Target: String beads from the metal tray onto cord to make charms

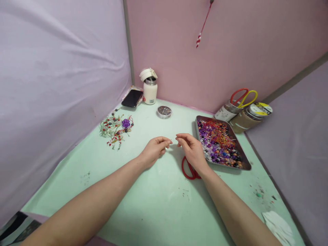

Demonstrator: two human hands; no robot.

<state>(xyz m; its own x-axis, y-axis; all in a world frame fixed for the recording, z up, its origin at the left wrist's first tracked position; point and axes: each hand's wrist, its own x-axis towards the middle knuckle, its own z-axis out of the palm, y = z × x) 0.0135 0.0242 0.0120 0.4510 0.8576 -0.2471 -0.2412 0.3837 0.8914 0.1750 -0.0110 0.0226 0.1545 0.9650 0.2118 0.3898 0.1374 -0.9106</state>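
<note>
Over the middle of the table, my left hand (156, 149) pinches something tiny and pale at its fingertips, too small to name. Just to its right, my right hand (191, 150) has thumb and fingers drawn together, and whatever they may hold cannot be made out. A small gap separates the two sets of fingertips. Under my right hand lies a pair of red-handled scissors (185, 173), partly hidden by the hand and wrist. Close by on the right is a metal tray (244, 160) of purple, clear, black and orange beads (214, 145) with tangled red and orange cords (220, 133).
Beaded strings (112, 128) with a purple bead cluster (126, 123) lie at left. Behind stand a phone (132, 98), an open white bottle (150, 92) and a round clear case (164, 111). Scissors in a container (227, 111), a brown jar (242, 120) and a white glove (278, 225) are right.
</note>
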